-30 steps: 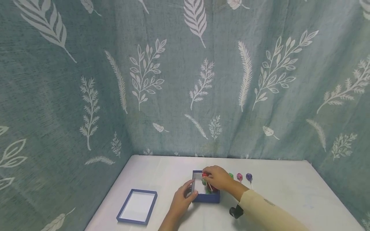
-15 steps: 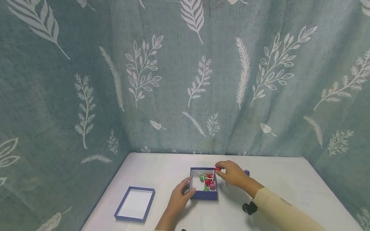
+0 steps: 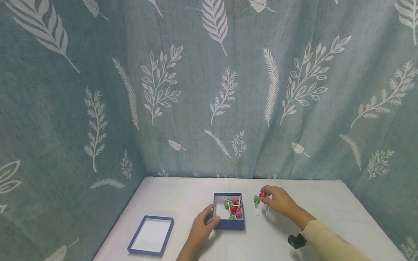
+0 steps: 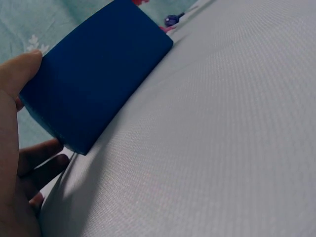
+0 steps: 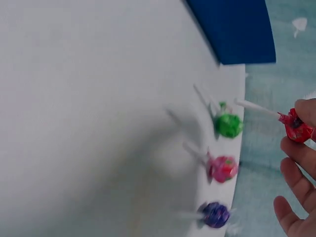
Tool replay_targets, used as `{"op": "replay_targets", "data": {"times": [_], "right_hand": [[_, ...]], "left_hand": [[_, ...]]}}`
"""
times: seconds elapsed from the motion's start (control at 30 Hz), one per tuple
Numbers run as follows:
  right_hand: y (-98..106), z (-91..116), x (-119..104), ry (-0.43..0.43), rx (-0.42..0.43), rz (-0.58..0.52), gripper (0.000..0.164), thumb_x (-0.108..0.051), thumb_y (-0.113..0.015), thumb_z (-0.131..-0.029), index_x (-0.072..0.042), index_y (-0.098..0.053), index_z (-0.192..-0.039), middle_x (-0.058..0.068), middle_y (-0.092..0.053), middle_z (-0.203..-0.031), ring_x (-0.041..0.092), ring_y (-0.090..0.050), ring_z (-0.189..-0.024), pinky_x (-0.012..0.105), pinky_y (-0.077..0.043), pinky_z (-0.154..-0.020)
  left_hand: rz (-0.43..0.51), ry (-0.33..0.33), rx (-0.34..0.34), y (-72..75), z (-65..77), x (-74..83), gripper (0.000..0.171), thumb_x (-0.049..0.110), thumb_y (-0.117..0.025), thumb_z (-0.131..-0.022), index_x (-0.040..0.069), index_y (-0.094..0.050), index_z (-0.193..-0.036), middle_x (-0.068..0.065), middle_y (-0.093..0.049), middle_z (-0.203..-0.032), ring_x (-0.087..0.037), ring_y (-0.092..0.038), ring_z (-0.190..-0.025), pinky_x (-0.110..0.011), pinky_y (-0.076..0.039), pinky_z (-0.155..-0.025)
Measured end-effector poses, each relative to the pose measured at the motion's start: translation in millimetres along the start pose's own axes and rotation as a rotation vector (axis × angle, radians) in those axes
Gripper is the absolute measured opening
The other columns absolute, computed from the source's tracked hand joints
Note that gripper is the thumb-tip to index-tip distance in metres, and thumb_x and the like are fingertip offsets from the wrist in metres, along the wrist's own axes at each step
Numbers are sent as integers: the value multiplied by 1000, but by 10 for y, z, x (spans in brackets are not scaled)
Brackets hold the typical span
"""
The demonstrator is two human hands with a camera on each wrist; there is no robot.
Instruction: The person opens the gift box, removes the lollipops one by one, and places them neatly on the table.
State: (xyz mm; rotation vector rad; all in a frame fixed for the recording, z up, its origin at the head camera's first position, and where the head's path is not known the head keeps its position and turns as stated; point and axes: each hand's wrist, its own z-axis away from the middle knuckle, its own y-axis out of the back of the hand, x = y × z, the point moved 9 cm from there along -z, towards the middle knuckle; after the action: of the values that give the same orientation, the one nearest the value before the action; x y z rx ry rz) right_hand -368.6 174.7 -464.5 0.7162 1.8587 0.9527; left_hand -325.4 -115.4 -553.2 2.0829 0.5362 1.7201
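My right hand (image 3: 279, 202) pinches a red-wrapped lollipop (image 3: 262, 195) by its head, thumb against fingers, above the table; in the right wrist view its white stick points left. Just beside it lie a green lollipop (image 3: 256, 199) and a pink lollipop (image 5: 223, 169), with a purple lollipop (image 5: 215, 214) further along the row. The blue box (image 3: 229, 225) stands without its lid, several red, green and pink lollipops (image 3: 233, 209) inside on its right half. At the box's left front corner, my left hand (image 3: 201, 226) holds it between thumb and fingers.
A blue-rimmed lid (image 3: 145, 252) lies inside up at the table's left. The white table (image 3: 183, 188) meets a leaf-patterned curtain (image 3: 196, 90) at the back and left. A black wrist camera (image 3: 296, 240) sits at my right sleeve.
My right hand has taken the red lollipop out of the box and carried it right, over to the row. My left hand has stayed on the box.
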Motion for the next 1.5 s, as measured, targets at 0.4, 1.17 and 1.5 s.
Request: {"op": "replay_targets", "data": {"times": [0.4,1.17,1.5], "right_hand": [[39,160,527,-169,-34,-27,27,-22,-70,-90,-6,-65,-112,9,-71,-101,35,-64,-99,58,-48,-88],[185,303,1033,-254,-62,4,38,-22,-61,-97,5,-60,-123,20,-66,-109,42,-59,-104,59,-47,-88],[108,256,1136,-305,-80,25,36,-17,-60,-96,6,-59,-123,20,-65,-108,40,-59,-102,57,-48,-88]], "left_hand": [[19,34,-13,-18,-22,-16,57,49,-65,-90,26,-52,-140,-8,-58,-135,-34,-46,-130,-62,-27,-108],[-22,35,5,-8,0,15,57,48,-64,-91,25,-51,-141,-9,-59,-133,-34,-50,-127,-60,-31,-107],[-7,4,9,2,8,57,56,47,-63,-91,23,-51,-141,-10,-59,-134,-34,-51,-126,-59,-32,-106]]}}
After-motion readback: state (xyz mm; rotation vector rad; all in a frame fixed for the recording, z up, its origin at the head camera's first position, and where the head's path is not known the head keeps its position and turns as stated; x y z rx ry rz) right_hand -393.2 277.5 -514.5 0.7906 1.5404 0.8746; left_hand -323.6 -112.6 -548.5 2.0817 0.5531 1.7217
